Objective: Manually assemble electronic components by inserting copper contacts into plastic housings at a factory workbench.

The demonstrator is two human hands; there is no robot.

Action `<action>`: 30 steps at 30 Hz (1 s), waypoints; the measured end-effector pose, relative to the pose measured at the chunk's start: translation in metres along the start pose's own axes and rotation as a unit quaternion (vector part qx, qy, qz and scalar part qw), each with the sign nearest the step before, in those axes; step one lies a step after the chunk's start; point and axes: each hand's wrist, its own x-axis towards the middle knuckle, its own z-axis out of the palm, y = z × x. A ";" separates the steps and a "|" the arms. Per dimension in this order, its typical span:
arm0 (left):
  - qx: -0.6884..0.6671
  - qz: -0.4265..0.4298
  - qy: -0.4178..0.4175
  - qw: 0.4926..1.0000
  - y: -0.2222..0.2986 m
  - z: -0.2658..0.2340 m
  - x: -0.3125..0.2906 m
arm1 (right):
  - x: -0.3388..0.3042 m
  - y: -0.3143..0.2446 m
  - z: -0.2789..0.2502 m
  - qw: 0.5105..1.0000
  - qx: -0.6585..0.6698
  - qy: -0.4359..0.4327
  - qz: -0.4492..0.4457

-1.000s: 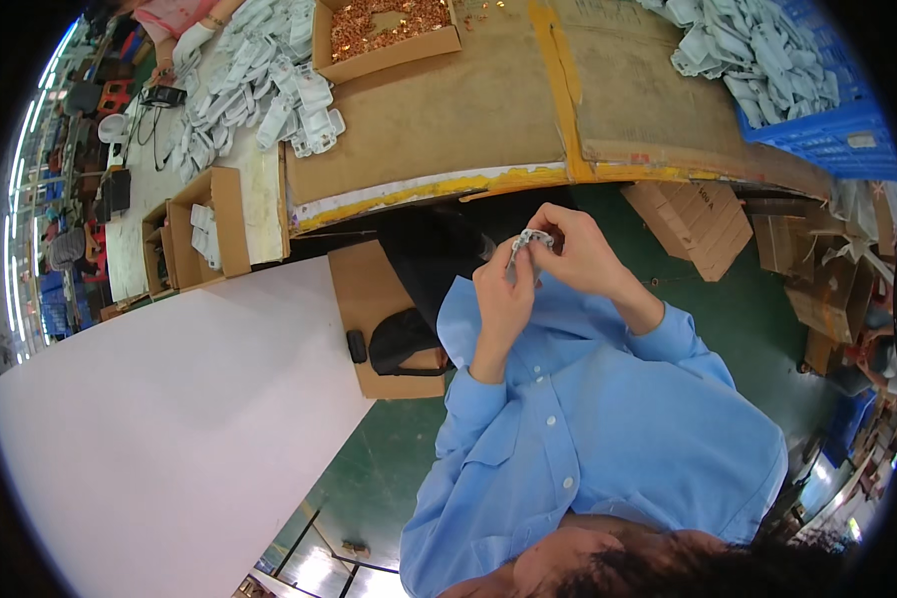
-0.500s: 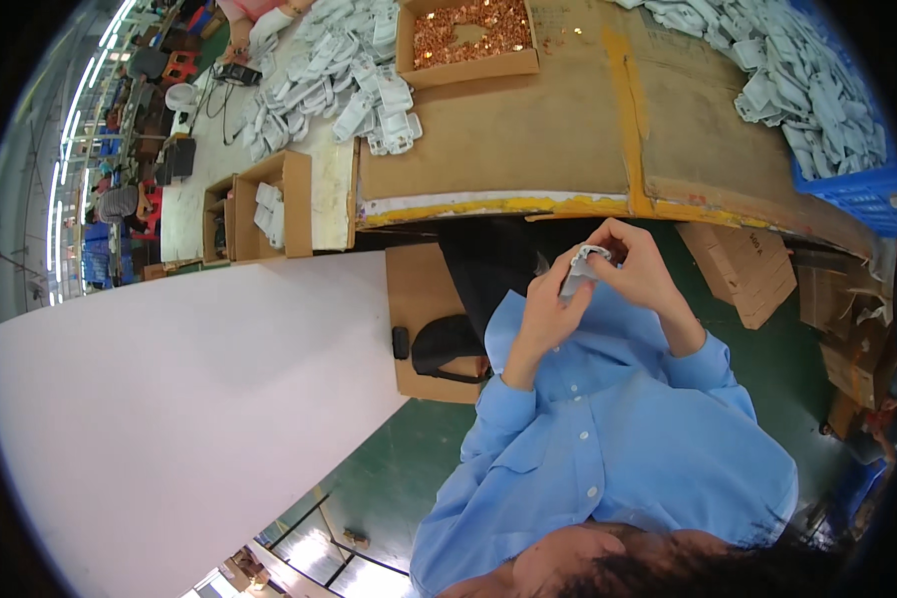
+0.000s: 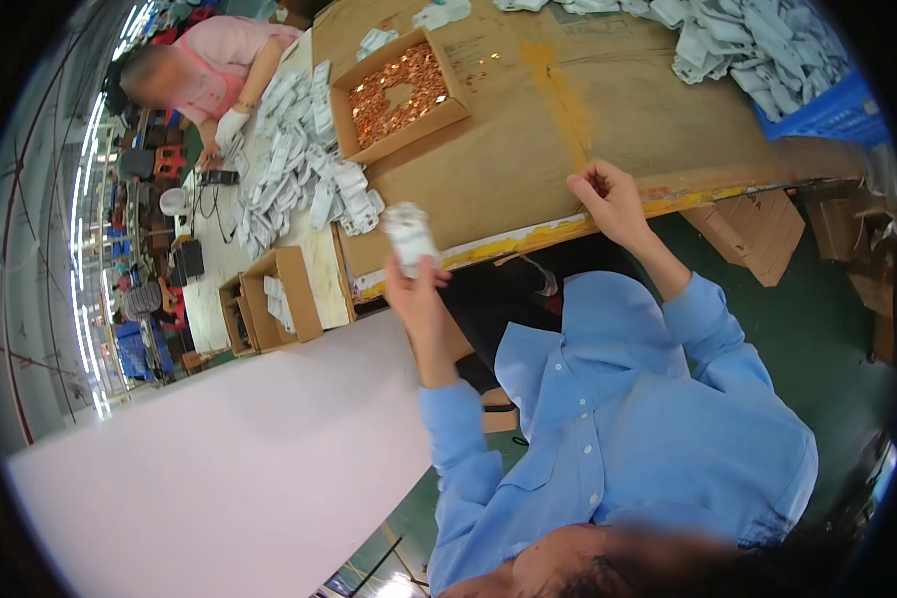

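Parted: left grip (image 3: 417,297) around pale part (image 3: 409,232), right grip (image 3: 613,207) unclear, coppery bits (image 3: 374,108) in carton (image 3: 415,135).

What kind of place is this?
Probably a factory floor, at a manual assembly or sorting station. Signs: a heap of pale parts, a carton of small copper-coloured pieces, and a blue crate loaded with similar pale parts.
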 end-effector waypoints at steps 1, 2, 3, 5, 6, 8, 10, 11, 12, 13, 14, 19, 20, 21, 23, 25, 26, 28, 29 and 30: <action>0.026 0.032 0.015 0.999 0.007 -0.009 0.026 | 0.000 0.008 -0.001 0.999 -0.039 0.004 -0.014; 0.064 0.048 0.014 0.997 0.013 -0.022 0.055 | 0.002 0.012 -0.002 0.997 -0.078 0.005 -0.029; 0.081 0.071 0.041 0.993 0.022 -0.025 0.083 | 0.000 0.006 0.001 0.991 -0.127 0.008 -0.043; 0.104 0.086 0.059 0.989 0.030 -0.042 0.146 | -0.005 0.005 0.005 0.988 -0.139 0.018 -0.065; 0.127 0.091 0.063 0.986 0.038 -0.041 0.174 | -0.005 0.006 0.004 0.984 -0.152 0.026 -0.090; 0.168 0.103 0.090 0.976 0.047 -0.041 0.215 | -0.007 0.005 0.005 0.977 -0.180 0.028 -0.114; 0.401 0.169 0.165 0.885 0.028 -0.070 0.251 | -0.006 0.005 0.011 0.962 -0.218 0.026 -0.160; 0.430 0.190 0.184 0.863 0.022 -0.057 0.248 | -0.005 0.004 0.009 0.961 -0.218 0.028 -0.166; 0.458 0.214 0.197 0.840 0.018 -0.040 0.241 | -0.006 0.004 0.006 0.960 -0.220 0.034 -0.171; 0.434 0.225 0.203 0.849 0.013 -0.028 0.231 | -0.005 0.007 0.003 0.958 -0.224 0.041 -0.171; 0.411 0.233 0.216 0.855 0.009 -0.022 0.218 | -0.005 0.006 0.004 0.963 -0.207 0.036 -0.169; 0.280 0.282 0.208 0.894 -0.001 0.020 0.131 | -0.003 0.009 0.003 0.960 -0.223 0.024 -0.168; 0.248 0.246 0.168 0.922 -0.010 0.024 0.119 | -0.001 0.007 0.003 0.962 -0.213 0.020 -0.171; 0.215 0.211 0.125 0.945 -0.017 0.031 0.106 | -0.002 0.008 0.003 0.960 -0.218 0.013 -0.174; 0.100 0.129 0.045 0.986 -0.037 0.039 0.095 | -0.001 0.004 0.004 0.969 -0.191 0.021 -0.155; 0.076 0.096 0.007 0.993 -0.053 0.047 0.088 | 0.000 -0.002 0.002 0.976 -0.178 0.008 -0.122; 0.087 0.114 0.014 0.990 -0.060 0.050 0.086 | 0.000 -0.006 -0.001 0.984 -0.160 0.010 -0.082; 0.074 0.103 0.035 0.991 -0.058 0.053 0.084 | 0.005 -0.012 -0.015 0.984 -0.170 0.028 -0.041; 0.068 0.100 0.029 0.992 -0.059 0.051 0.084 | 0.010 -0.016 -0.025 0.983 -0.173 0.058 0.006; 0.065 0.097 0.019 0.993 -0.061 0.051 0.083 | 0.020 -0.017 -0.041 0.972 -0.212 0.095 -0.028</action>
